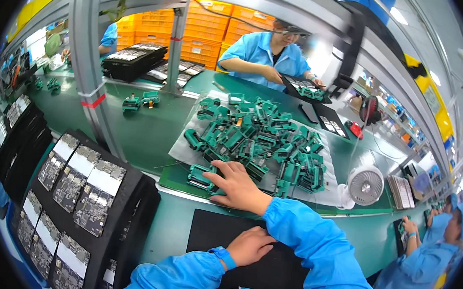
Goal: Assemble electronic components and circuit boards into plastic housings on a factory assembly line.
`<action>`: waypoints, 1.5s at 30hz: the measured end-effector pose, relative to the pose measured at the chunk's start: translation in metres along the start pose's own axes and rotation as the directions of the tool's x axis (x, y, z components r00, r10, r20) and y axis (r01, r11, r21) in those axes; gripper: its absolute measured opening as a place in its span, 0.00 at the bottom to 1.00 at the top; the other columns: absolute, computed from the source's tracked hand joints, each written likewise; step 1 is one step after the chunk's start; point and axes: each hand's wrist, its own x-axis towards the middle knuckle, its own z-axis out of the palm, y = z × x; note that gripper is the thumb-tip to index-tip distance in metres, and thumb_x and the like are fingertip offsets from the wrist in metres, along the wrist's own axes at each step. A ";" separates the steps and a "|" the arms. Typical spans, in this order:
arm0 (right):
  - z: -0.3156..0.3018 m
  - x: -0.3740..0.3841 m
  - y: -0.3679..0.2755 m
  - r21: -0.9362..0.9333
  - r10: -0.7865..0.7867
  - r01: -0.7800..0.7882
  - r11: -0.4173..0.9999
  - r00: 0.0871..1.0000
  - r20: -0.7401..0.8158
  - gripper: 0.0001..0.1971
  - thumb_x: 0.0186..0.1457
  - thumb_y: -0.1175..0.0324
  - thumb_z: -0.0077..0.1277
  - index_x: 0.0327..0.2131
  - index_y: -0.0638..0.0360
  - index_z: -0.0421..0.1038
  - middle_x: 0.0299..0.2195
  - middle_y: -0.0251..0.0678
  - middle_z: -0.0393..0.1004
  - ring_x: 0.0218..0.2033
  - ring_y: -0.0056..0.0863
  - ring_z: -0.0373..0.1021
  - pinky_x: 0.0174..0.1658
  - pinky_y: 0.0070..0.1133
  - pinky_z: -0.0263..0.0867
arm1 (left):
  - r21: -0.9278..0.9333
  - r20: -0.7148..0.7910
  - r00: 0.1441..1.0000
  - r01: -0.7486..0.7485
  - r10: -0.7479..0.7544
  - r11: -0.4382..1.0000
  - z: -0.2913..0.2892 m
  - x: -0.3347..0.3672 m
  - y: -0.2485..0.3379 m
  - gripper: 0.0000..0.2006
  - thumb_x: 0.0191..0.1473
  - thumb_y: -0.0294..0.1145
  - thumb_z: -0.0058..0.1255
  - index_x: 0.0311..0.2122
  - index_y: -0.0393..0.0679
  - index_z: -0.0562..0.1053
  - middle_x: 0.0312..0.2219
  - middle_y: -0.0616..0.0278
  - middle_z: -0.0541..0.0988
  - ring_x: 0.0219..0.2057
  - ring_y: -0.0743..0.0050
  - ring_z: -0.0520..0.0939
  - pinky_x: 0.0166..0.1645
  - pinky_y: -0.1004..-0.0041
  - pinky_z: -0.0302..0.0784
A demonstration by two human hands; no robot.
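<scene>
My right hand [242, 189] reaches across to the near left corner of a pile of green plastic fixtures [248, 135]. Its fingers are spread, with the index finger and thumb at the right end of one green fixture [201, 178] that lies apart from the heap. Below it, my left hand [248, 246] rests back up on a black foam mat [212, 224], close to my right forearm. The left fingers look loosely bent and nothing shows in them; their undersides are hidden.
Stacked black trays of circuit boards [99, 194] stand on the left. A small white fan [365, 185] is right of the pile, and a metal post [87, 54] rises at left. Across the bench a co-worker [272, 56] handles a black tray. Two loose fixtures [132, 104] lie farther off.
</scene>
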 end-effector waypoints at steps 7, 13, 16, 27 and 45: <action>-0.037 -0.036 0.014 0.665 0.474 -0.177 0.725 0.829 -0.296 0.40 0.47 0.57 0.67 0.62 0.56 0.60 0.58 0.40 0.63 0.53 0.32 0.66 0.53 0.30 0.64 | 0.026 0.006 0.999 -0.051 0.051 0.998 -0.006 0.005 0.005 0.11 0.55 0.28 0.56 0.44 0.41 0.79 0.39 0.55 0.81 0.44 0.53 0.80 0.51 0.62 0.75; -0.126 -0.132 0.044 0.683 0.720 -0.337 0.648 0.565 -0.403 0.41 0.47 0.58 0.67 0.62 0.56 0.60 0.58 0.39 0.65 0.49 0.27 0.66 0.46 0.24 0.64 | 0.478 -0.402 0.897 0.032 0.186 0.878 -0.066 0.013 0.020 0.15 0.45 0.23 0.60 0.42 0.42 0.78 0.40 0.53 0.79 0.46 0.49 0.78 0.53 0.56 0.72; -0.136 -0.192 0.085 -0.028 0.395 -0.574 0.818 0.597 -0.699 0.40 0.45 0.62 0.65 0.62 0.58 0.60 0.59 0.53 0.62 0.53 0.46 0.64 0.51 0.36 0.66 | 0.616 -0.549 0.834 0.363 0.050 0.699 -0.099 -0.006 -0.008 0.27 0.48 0.28 0.59 0.56 0.42 0.71 0.58 0.42 0.64 0.60 0.35 0.62 0.64 0.47 0.57; -0.078 -0.235 0.108 -0.212 0.746 -0.753 0.622 0.653 -0.130 0.43 0.43 0.68 0.64 0.65 0.52 0.58 0.60 0.59 0.59 0.60 0.56 0.59 0.61 0.41 0.58 | 0.530 -0.559 0.816 0.488 -0.147 0.694 -0.141 0.007 -0.069 0.33 0.50 0.36 0.63 0.61 0.46 0.66 0.59 0.41 0.61 0.55 0.35 0.71 0.58 0.53 0.69; -0.103 -0.183 0.215 -0.108 0.730 -0.880 0.463 0.448 -0.517 0.29 0.53 0.65 0.58 0.59 0.58 0.64 0.58 0.48 0.62 0.57 0.53 0.62 0.59 0.38 0.61 | 0.578 -0.535 0.843 0.414 -0.056 0.704 -0.125 0.047 -0.079 0.25 0.46 0.33 0.62 0.53 0.44 0.76 0.55 0.48 0.68 0.55 0.42 0.69 0.59 0.54 0.66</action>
